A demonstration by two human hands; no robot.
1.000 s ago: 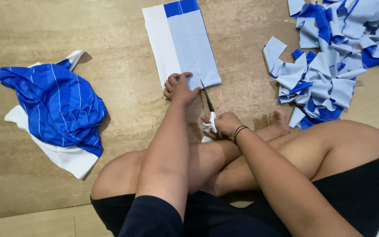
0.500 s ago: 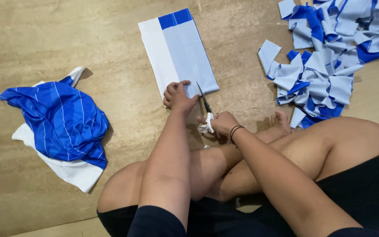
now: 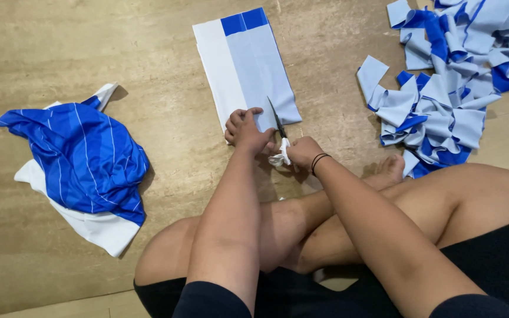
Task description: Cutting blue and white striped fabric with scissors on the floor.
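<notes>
Seated person on a wooden floor (image 3: 119, 47): left hand (image 3: 244, 128) presses flat the folded blue-and-white fabric (image 3: 245, 65) at twelve o'clock; right hand (image 3: 301, 152) grips scissors (image 3: 278, 126) cutting its near edge. If the fabric shifts, the cut may wander toward those fingers

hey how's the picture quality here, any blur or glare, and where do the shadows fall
Head view: sharp overall, no motion blur on the left hand or the right hand with the scissors; light soft and even, no glare on the floor; faint shadows beside the folded cloth, the blue shirt and the scrap pile; edges slightly bowed by the wide lens.
</notes>
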